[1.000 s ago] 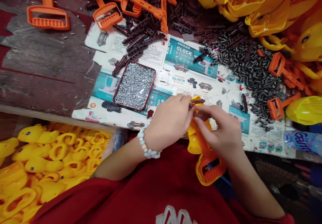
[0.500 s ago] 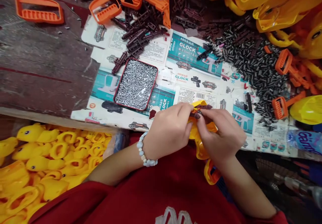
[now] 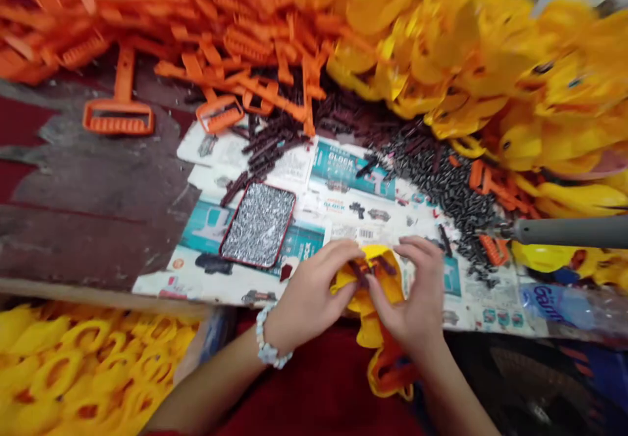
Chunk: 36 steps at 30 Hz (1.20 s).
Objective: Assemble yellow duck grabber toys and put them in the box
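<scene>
A yellow plastic duck-shaped toy shell (image 3: 377,321), with its hollow side up, is between my hands at the table's front edge. My left hand (image 3: 316,289) grips its upper left side with fingers and thumb. My right hand (image 3: 417,292) is beside it, fingers stretched apart, thumb tip against a dark brown part (image 3: 362,274) inside the shell. An orange piece (image 3: 392,351) lies within the lower part of the shell. A red-rimmed tray (image 3: 258,223) of small silver screws lies left of my hands.
Orange handle parts (image 3: 120,119) heap up at the back left, yellow shells (image 3: 422,57) at the back right. Dark small cylinders (image 3: 441,181) are piled at right, near a grey rod-shaped tool (image 3: 569,232) and a plastic bottle (image 3: 559,302). Yellow pieces (image 3: 88,364) fill a container at lower left.
The view has tilted up, bringing the back heaps and grey tool into sight. My right fingers have spread away from the shell; before, both hands pinched together at its top.
</scene>
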Available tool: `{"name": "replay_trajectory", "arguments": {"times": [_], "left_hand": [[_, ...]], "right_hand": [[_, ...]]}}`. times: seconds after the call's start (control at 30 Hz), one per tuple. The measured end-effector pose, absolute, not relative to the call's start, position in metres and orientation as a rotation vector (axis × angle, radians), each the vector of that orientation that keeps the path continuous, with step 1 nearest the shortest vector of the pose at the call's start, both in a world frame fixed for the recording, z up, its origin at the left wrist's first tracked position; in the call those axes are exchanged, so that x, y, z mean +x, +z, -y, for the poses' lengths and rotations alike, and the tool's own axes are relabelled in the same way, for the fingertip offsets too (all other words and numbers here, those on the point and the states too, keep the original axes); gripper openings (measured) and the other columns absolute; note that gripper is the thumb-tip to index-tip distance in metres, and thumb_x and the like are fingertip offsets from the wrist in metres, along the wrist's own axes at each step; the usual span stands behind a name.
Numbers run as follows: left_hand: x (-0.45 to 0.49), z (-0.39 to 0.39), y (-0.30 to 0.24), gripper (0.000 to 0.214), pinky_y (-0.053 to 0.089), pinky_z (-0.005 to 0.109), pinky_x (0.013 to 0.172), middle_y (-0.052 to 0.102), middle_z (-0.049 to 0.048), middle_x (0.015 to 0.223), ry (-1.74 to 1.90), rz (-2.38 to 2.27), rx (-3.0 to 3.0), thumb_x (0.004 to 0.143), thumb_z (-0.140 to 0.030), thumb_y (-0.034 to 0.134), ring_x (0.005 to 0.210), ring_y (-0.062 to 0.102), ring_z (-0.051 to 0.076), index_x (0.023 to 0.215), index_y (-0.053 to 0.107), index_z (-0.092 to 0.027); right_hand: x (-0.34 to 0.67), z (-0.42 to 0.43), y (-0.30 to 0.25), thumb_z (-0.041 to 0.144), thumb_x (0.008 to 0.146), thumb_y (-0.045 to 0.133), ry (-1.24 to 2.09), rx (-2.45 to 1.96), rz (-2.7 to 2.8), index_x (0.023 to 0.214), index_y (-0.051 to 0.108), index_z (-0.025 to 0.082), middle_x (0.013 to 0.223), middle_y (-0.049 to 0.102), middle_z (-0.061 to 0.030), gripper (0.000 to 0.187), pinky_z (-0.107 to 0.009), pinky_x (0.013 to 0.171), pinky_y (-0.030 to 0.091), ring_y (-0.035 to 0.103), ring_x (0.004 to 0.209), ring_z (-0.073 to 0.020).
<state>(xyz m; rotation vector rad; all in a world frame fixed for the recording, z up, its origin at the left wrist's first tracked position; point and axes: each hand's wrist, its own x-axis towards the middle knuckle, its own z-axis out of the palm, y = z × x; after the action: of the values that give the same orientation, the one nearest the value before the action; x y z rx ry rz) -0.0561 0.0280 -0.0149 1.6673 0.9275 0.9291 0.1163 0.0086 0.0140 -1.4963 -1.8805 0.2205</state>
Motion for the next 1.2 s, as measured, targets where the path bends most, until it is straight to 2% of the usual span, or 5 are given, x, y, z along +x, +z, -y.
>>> {"name": "replay_trajectory", "arguments": {"times": [0.43, 0.6, 0.97, 1.1, 1.2], "left_hand": [[-0.126, -0.002, -0.027, 0.04, 0.058, 0.022, 0.069, 0.073, 0.0042, 0.095, 0.989, -1.336, 0.843, 0.071, -0.053, 0.072, 0.08, 0.07, 0.02, 0.095, 0.064, -0.022], [-0.141, -0.005, -0.032, 0.031, 0.059, 0.025, 0.077, 0.074, 0.0047, 0.1, 0.762, -1.311, 1.418, 0.08, -0.047, 0.062, 0.089, 0.072, 0.022, 0.097, 0.071, -0.023], [-0.145, 0.02, -0.03, 0.037, 0.06, 0.033, 0.069, 0.073, 0.0062, 0.096, 0.739, -1.502, 1.849, 0.081, -0.036, 0.063, 0.083, 0.071, 0.025, 0.117, 0.061, -0.025], [-0.128, 0.007, -0.012, 0.031, 0.058, 0.025, 0.07, 0.071, 0.0032, 0.09, 1.007, -1.441, 1.141, 0.076, -0.04, 0.07, 0.082, 0.07, 0.019, 0.1, 0.061, -0.022], [-0.105, -0.005, -0.002, 0.034, 0.057, 0.024, 0.063, 0.069, 0.0031, 0.081, 1.092, -1.215, 0.766, 0.074, -0.042, 0.073, 0.069, 0.068, 0.016, 0.093, 0.059, -0.018]], "right_hand": [[0.142, -0.131, 0.019, 0.07, 0.093, 0.016, 0.428, -1.364, 1.73, 0.103, 0.058, 0.016, 0.1, 0.059, -0.0083, 0.068, -0.029, 0.078, 0.053, 0.059, 0.091, -0.0167], [0.208, -0.231, 0.064, 0.029, 0.083, 0.057, -0.11, -1.659, 1.55, 0.132, 0.046, 0.013, 0.145, 0.023, -0.0142, 0.053, -0.053, 0.115, 0.01, 0.012, 0.138, -0.0303], [0.237, -0.176, 0.059, 0.061, 0.086, 0.041, -0.415, -1.397, 1.147, 0.117, 0.044, 0.009, 0.111, 0.043, -0.0141, 0.061, -0.042, 0.098, 0.038, 0.045, 0.107, -0.0237], [0.212, -0.085, 0.031, 0.058, 0.085, 0.012, -0.061, -1.276, 1.097, 0.129, 0.04, 0.015, 0.112, 0.045, -0.0145, 0.067, -0.039, 0.078, 0.048, 0.054, 0.098, -0.0255], [0.197, -0.027, 0.003, 0.069, 0.081, 0.041, 0.471, -1.373, 0.944, 0.105, 0.058, 0.02, 0.096, 0.052, -0.0114, 0.057, -0.034, 0.063, 0.05, 0.057, 0.077, -0.0223]]}}
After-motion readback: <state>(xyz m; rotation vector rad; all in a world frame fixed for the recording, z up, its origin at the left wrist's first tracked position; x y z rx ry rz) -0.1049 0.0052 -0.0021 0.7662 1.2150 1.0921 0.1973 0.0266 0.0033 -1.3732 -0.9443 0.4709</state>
